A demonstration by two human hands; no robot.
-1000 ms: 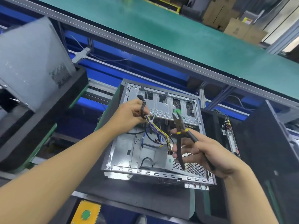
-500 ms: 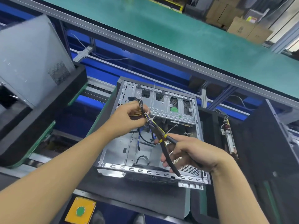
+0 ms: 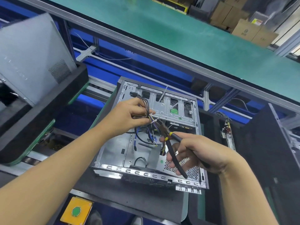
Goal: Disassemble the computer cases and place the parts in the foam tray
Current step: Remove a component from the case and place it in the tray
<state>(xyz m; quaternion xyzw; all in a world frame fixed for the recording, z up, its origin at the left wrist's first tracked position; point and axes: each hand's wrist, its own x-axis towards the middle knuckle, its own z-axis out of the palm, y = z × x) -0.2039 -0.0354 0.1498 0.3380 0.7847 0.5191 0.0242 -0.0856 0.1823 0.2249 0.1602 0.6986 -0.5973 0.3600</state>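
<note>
At far left, a closed grey computer case (image 3: pixel 32 51) stands tilted in a black foam tray (image 3: pixel 53 109). Low in the foreground is a yellow box with a green button (image 3: pixel 76 211).

At centre, an open computer case (image 3: pixel 120 150) lies on its side on a second foam tray (image 3: pixel 133 198), side panel off and interior exposed. Above it the left hand (image 3: pixel 128 116) grips a cable bundle (image 3: pixel 146 109), fingers curled round the wires, lifting them clear of the chassis. A white cable tie (image 3: pixel 153 121) binds the bundle just beside the fingertips.

The right hand (image 3: pixel 199 153) is wrapped round the black handles of the cutters (image 3: pixel 168 142). The handles are spread and the nose is at the tie; whether it touches cannot be told.

Further right, a circuit board (image 3: pixel 227 133) stands on edge in dark foam.

Judged progress: the task looks partly done. The panel is off and much of the chassis floor is bare, but the wiring, the drive cage (image 3: pixel 164 106) and a meshed unit (image 3: pixel 190 169) remain inside. Cutting the tie appears to be the step in hand.
</note>
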